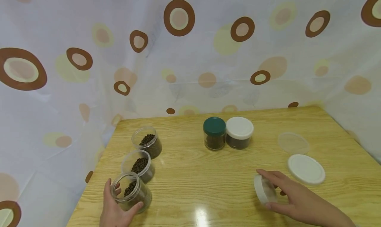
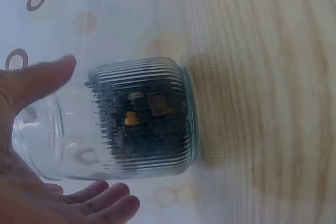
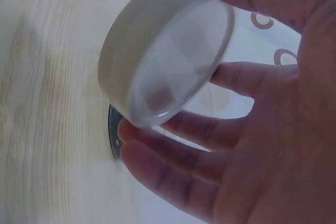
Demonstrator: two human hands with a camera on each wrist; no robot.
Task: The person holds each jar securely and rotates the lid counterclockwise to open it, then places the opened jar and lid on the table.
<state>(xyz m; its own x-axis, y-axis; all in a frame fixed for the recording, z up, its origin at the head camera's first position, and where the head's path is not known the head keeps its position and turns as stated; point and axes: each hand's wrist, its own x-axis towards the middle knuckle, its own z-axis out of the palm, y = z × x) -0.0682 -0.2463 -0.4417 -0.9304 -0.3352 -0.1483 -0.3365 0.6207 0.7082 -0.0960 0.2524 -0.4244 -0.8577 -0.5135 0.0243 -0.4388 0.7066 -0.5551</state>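
Note:
My left hand spreads its thumb and fingers around an uncovered clear glass jar at the table's front left. Dark brown pellets fill the lower part of it. In the left wrist view the jar's ribbed side faces me, with the thumb above and the fingers below, slightly away from its wall. On the right, my right hand holds a deep-rimmed whitish lid on edge, above the table. Its thumb and fingers pinch the lid's rim in the right wrist view.
Behind the jar stand two more uncovered containers of pellets, a middle one and a far one. A green-lidded jar and a white-lidded jar stand at the back. A translucent lid and a white lid lie at right.

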